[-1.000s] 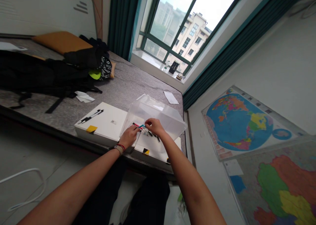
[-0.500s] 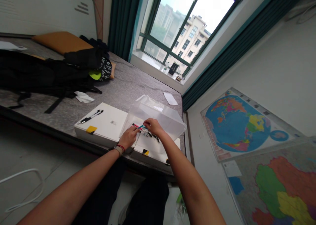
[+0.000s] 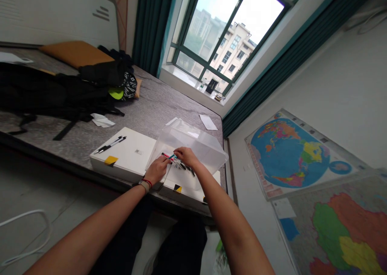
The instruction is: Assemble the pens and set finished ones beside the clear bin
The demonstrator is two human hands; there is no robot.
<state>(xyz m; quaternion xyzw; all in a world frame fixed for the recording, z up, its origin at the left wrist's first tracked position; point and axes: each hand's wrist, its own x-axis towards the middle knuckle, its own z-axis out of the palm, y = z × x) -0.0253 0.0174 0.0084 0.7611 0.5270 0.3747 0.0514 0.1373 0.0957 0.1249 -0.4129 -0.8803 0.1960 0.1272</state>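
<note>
My left hand (image 3: 156, 169), with a red cord and a band at its wrist, is closed on one end of a slim blue pen (image 3: 171, 157). My right hand (image 3: 186, 156) pinches the other end, so the pen spans the short gap between both hands. Under them several pens (image 3: 183, 166), mostly clear and black with a reddish one near the left hand, lie inside a translucent plastic box (image 3: 178, 132). Its raised far part leans back. Fine detail of the pen's ends is hidden by my fingers.
White cartons (image 3: 130, 156) line the bed's front edge, the left one bearing two black-and-white pens (image 3: 111, 144). Farther back lie a crumpled tissue (image 3: 102, 120), a black backpack (image 3: 54, 89) and a white paper (image 3: 208, 122). Maps (image 3: 298, 152) hang on the right wall.
My right hand has come slightly closer to my left, and less of the blue pen shows between them. The view has shifted a little; the other things stay put.
</note>
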